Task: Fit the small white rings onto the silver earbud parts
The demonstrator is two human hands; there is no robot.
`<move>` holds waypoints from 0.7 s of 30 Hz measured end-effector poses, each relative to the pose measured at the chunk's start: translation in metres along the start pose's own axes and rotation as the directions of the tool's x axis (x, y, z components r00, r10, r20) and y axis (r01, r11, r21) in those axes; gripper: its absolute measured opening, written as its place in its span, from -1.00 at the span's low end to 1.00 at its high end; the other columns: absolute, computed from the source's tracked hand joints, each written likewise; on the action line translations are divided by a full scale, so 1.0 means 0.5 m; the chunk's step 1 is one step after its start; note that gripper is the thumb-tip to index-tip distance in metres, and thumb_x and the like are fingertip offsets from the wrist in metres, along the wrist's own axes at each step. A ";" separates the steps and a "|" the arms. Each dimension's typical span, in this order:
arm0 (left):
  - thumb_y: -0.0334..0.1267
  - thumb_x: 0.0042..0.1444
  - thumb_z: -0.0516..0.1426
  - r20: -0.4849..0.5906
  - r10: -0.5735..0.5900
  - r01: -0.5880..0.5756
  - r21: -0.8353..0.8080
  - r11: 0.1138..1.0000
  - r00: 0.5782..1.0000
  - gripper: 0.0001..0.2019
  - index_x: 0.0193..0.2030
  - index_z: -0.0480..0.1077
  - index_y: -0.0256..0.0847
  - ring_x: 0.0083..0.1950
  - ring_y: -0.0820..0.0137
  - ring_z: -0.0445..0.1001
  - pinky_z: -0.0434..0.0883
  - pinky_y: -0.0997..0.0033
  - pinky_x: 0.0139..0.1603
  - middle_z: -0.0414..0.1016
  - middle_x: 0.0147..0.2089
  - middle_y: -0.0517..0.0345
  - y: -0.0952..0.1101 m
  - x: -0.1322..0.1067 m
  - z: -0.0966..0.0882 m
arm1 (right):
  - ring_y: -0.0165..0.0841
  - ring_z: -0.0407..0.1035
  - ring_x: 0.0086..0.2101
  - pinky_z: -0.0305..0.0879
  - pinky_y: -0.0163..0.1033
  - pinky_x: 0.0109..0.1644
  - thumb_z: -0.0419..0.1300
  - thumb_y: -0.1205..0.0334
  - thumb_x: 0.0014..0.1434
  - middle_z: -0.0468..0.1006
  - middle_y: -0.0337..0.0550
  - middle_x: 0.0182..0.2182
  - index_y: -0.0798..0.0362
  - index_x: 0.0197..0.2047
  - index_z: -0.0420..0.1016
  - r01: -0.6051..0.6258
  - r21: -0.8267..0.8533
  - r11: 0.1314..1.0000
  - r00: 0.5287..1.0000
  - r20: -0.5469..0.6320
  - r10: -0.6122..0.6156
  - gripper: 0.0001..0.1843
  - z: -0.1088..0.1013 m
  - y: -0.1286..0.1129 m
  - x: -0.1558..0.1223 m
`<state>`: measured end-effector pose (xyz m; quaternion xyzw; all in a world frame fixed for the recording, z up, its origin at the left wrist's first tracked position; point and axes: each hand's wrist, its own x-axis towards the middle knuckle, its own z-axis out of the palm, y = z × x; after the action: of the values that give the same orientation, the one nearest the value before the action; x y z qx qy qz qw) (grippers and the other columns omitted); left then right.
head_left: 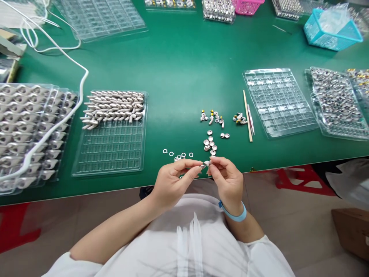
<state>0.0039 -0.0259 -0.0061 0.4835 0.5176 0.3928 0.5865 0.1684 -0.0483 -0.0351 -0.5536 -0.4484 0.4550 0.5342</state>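
Observation:
At the table's front edge, my left hand (170, 181) pinches a small pale, shiny earbud part (205, 164) between thumb and fingertips. My right hand (227, 179), with a light blue band on its wrist, is closed on the other end of the same part. Fingertips hide much of it. Just beyond my right hand lies a loose group of small round cup-shaped earbud shells (211, 144). Several thin white rings (183, 155) are scattered beyond my left hand. Farther back are small earbud pieces (216, 116) with yellow bits.
On the left, a clear tray (108, 154) is partly filled with stemmed grey shells (113, 105); stacked full trays (25, 130) and a white cable (83, 80) lie beside it. At right are a wooden stick (247, 115), tweezers (251, 120), a clear tray (281, 102) and a blue basket (331, 36).

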 end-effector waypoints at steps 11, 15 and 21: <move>-0.28 0.04 0.32 0.078 -0.073 0.089 -0.222 0.971 0.994 -0.76 -0.15 0.46 -0.23 -0.34 0.43 0.51 0.49 0.46 -0.27 0.53 -0.38 0.17 -0.004 0.015 0.002 | -0.43 0.48 -0.43 0.49 -0.32 -0.36 0.30 0.19 0.19 0.62 -0.19 -0.31 -0.03 -0.10 0.54 -0.126 0.204 0.971 0.992 0.033 0.122 -0.80 0.006 0.015 0.000; -0.27 0.06 0.31 0.101 0.095 -0.083 -0.112 0.990 0.990 -0.79 -0.13 0.58 -0.19 -0.27 0.40 0.43 0.44 0.42 -0.23 0.47 -0.34 0.11 -0.014 0.025 -0.002 | -0.42 0.50 -0.37 0.48 -0.36 -0.36 0.31 0.20 0.19 0.61 -0.21 -0.32 -0.05 -0.08 0.53 -0.161 0.250 0.955 0.986 0.087 0.143 -0.79 0.009 0.021 0.001; -0.28 0.06 0.32 0.136 0.201 -0.199 -0.024 0.980 0.970 -0.91 -0.26 0.60 -0.16 -0.19 0.34 0.41 0.42 0.37 -0.16 0.44 -0.35 0.08 -0.011 0.038 -0.013 | -0.42 0.51 -0.38 0.48 -0.36 -0.36 0.28 0.21 0.21 0.64 -0.17 -0.29 -0.04 -0.05 0.52 -0.182 0.249 0.951 0.968 0.217 0.128 -0.78 0.011 0.012 0.001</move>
<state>0.0000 -0.0080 -0.0156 0.5563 0.4225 0.4180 0.5808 0.1629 -0.0469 -0.0412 -0.4620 -0.3892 0.6048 0.5189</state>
